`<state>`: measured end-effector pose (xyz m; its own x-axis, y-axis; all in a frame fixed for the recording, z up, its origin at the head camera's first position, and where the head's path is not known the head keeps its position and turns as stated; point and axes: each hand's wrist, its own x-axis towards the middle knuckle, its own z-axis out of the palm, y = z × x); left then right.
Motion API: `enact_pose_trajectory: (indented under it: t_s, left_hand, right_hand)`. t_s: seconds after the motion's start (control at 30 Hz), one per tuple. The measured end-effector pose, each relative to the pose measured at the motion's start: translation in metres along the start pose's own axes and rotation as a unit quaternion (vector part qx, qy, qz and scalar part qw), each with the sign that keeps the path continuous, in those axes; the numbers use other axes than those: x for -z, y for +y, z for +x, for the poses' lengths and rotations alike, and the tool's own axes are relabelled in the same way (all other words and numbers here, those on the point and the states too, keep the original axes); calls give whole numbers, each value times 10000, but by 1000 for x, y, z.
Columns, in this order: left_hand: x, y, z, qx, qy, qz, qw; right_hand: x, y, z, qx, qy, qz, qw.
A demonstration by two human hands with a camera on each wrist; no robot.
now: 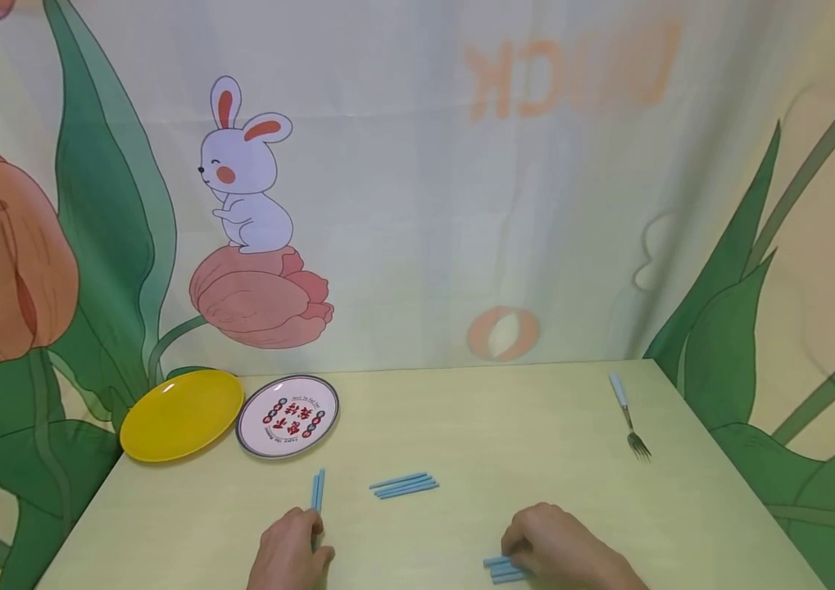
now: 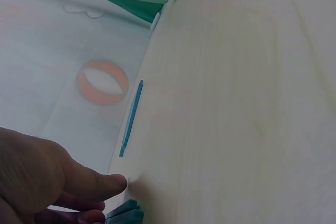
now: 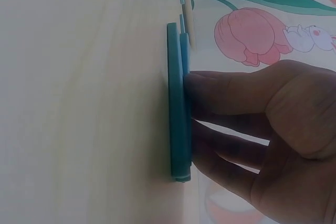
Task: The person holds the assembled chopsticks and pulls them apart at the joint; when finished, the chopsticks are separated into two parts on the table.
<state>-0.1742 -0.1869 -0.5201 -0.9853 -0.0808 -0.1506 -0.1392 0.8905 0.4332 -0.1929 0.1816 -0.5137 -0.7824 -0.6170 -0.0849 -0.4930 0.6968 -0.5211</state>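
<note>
The head view is the brightest of the 3: soft, even light washes over the pale table (image 1: 476,434), and the yellow plate (image 1: 181,418) shows a small gleam near its upper rim. On the curtain (image 1: 402,205), the orange lettering (image 1: 554,78) looks hazy and smears most toward its right end. Both wrist views are dimmer and greyer. In the left wrist view, a soft-edged shadow (image 2: 144,195) spreads beside the left hand (image 2: 47,179); in the right wrist view, the right hand (image 3: 291,121) appears dark, and a blurred shadow (image 3: 158,150) runs along the blue sticks (image 3: 176,103).
</note>
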Motion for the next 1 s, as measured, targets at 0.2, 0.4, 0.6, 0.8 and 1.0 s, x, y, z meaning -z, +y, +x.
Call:
enact_pose_trajectory:
  t_s: [0.2,0.4,0.6,0.8,1.0]
  left_hand:
    - [1,-1,2,112,-53,59,9999]
    - [2,0,5,272,-297,103,9991]
    - [3,1,6,554,-572,61,9968]
    - [5,0,5,478,-305,-60,9984]
    - [5,-4,2,324,-132,-62,9994]
  right_hand:
    - [0,0,1,62,26,41,10000]
    - [2,-2,2,229,-52,-65,9997]
    - [3,-4,1,327,-74,-211,9992]
    - [2,-1,1,246,-14,-228,9994]
    - [1,1,1,252,-26,-271,9993]
